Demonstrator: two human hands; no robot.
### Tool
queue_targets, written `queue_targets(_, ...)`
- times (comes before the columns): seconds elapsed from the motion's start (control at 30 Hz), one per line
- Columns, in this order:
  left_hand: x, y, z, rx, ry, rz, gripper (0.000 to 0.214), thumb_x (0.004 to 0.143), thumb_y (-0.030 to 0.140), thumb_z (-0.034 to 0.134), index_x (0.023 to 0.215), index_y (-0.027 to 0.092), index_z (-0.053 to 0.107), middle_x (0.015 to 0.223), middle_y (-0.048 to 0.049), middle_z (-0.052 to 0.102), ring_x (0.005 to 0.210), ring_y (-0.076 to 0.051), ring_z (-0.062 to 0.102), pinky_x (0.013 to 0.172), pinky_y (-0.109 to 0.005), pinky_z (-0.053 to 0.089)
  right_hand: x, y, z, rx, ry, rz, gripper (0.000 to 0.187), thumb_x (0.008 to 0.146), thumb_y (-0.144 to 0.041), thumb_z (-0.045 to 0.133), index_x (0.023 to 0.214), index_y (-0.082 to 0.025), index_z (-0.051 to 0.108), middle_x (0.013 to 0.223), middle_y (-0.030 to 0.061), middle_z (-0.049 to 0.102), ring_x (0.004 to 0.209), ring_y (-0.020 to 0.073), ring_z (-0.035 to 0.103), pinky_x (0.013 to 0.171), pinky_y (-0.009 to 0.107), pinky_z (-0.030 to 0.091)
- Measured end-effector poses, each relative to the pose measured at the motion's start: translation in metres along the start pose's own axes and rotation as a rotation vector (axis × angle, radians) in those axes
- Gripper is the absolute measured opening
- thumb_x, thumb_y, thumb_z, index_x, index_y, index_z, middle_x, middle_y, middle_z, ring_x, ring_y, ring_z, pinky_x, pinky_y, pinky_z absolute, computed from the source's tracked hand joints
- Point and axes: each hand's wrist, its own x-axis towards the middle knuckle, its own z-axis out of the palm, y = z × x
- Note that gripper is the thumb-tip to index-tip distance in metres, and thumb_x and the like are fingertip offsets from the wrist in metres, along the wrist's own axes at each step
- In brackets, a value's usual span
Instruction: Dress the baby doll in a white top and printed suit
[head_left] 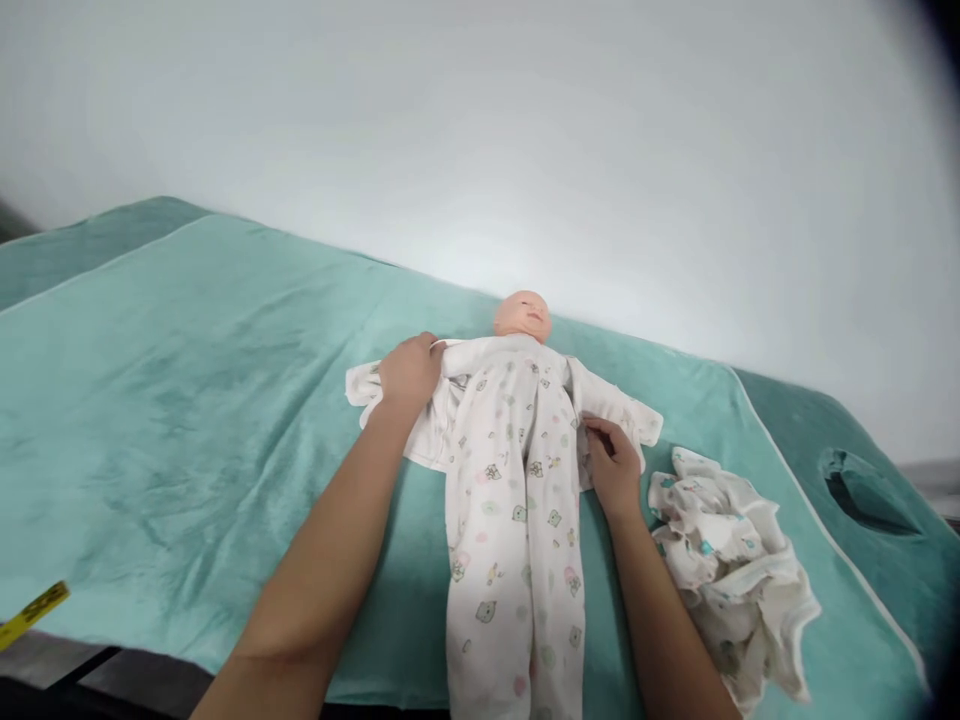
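A baby doll (522,316) lies on its back on a teal towel (187,400), dressed in a white printed sleepsuit (514,500). My left hand (409,375) rests closed on the suit's sleeve and shoulder at the doll's side, gripping the cloth. My right hand (611,465) pinches the suit's fabric at the other side, near the doll's waist under the other sleeve.
A crumpled white printed garment (731,560) lies on the towel right of my right arm. The padded table (870,490) has a face hole at the right end. A plain white wall stands behind. A yellow tape end (30,612) shows at the lower left.
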Motion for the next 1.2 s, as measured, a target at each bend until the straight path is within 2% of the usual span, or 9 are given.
queue_targets(0.13,0.000,0.000,0.001,-0.039,-0.008,-0.017,0.038,0.100,0.044,0.036,0.114,0.026,0.066,0.108,-0.0111,0.074,0.101,-0.029,0.067,0.081,-0.037,0.047,-0.006,-0.052,0.007,0.009,0.025,-0.074,0.027,0.089,-0.037,0.055,0.105,-0.022,0.071,0.107,0.0078,0.071,0.101,0.0241,0.065,0.095,0.042,0.050)
queue_targets(0.23,0.001,0.002,0.000,-0.049,-0.013,-0.014,0.039,0.100,0.044,0.036,0.114,0.025,0.066,0.107,-0.0113,0.074,0.100,-0.029,0.067,0.081,-0.037,0.047,0.002,-0.111,0.028,-0.082,-0.144,-0.270,0.029,0.091,-0.035,0.053,0.113,-0.027,0.069,0.111,0.0084,0.068,0.105,0.0270,0.063,0.097,0.045,0.049)
queue_targets(0.37,-0.002,0.001,-0.003,-0.067,-0.017,0.004,0.039,0.101,0.044,0.034,0.111,0.025,0.066,0.107,-0.0104,0.074,0.100,-0.028,0.067,0.079,-0.036,0.046,0.034,-0.165,0.085,-0.337,-0.391,-0.601,0.033,0.095,-0.023,0.045,0.121,-0.026,0.065,0.122,0.0096,0.063,0.120,0.0289,0.054,0.104,0.045,0.042)
queue_targets(0.5,-0.004,0.000,-0.005,-0.074,-0.042,0.003,0.040,0.101,0.044,0.032,0.107,0.025,0.067,0.105,-0.0110,0.074,0.099,-0.028,0.068,0.077,-0.035,0.046,0.073,-0.170,0.147,-0.681,-0.807,-0.788,0.026,0.093,-0.020,0.050,0.110,-0.020,0.070,0.111,0.0104,0.067,0.106,0.0287,0.058,0.089,0.040,0.043)
queue_targets(0.63,-0.003,-0.002,-0.002,-0.055,-0.054,0.007,0.040,0.101,0.042,0.032,0.104,0.023,0.067,0.105,-0.0121,0.073,0.098,-0.029,0.068,0.075,-0.036,0.046,0.098,-0.156,0.177,-0.774,-0.959,-0.782,0.021,0.095,-0.033,0.055,0.104,-0.025,0.072,0.103,0.0052,0.071,0.094,0.0244,0.061,0.075,0.034,0.040)
queue_targets(0.7,-0.002,-0.002,0.000,-0.049,-0.036,0.016,0.039,0.101,0.041,0.032,0.103,0.022,0.066,0.106,-0.0122,0.073,0.097,-0.029,0.068,0.075,-0.037,0.046,0.102,-0.153,0.180,-0.792,-1.007,-0.759,0.021,0.094,-0.037,0.058,0.104,-0.026,0.072,0.104,0.0038,0.073,0.093,0.0238,0.063,0.070,0.032,0.038)
queue_targets(0.83,-0.001,-0.002,-0.002,-0.050,-0.057,-0.020,0.040,0.102,0.039,0.030,0.107,0.022,0.065,0.106,-0.0123,0.072,0.098,-0.029,0.068,0.077,-0.037,0.047,0.099,-0.152,0.181,-0.857,-1.044,-0.840,0.023,0.094,-0.037,0.058,0.109,-0.023,0.069,0.112,0.0066,0.071,0.100,0.0257,0.063,0.070,0.031,0.038)
queue_targets(1.0,-0.004,0.001,-0.011,-0.085,-0.021,-0.019,0.035,0.103,0.038,0.032,0.106,0.023,0.064,0.105,-0.0091,0.072,0.097,-0.027,0.068,0.075,-0.035,0.046,0.100,-0.143,0.178,-0.953,-0.954,-0.932,0.038,0.102,-0.046,0.045,0.128,-0.025,0.061,0.110,0.0097,0.066,0.098,0.0253,0.060,0.077,0.033,0.041)
queue_targets(1.2,-0.017,-0.006,-0.024,-0.165,-0.004,-0.026,0.033,0.102,0.039,0.035,0.106,0.025,0.065,0.105,-0.0081,0.073,0.099,-0.026,0.067,0.075,-0.033,0.044,0.128,-0.143,0.135,-0.997,-0.865,-0.863,0.041,0.104,-0.044,0.039,0.142,-0.038,0.054,0.115,0.0085,0.062,0.104,0.0247,0.056,0.084,0.033,0.042)
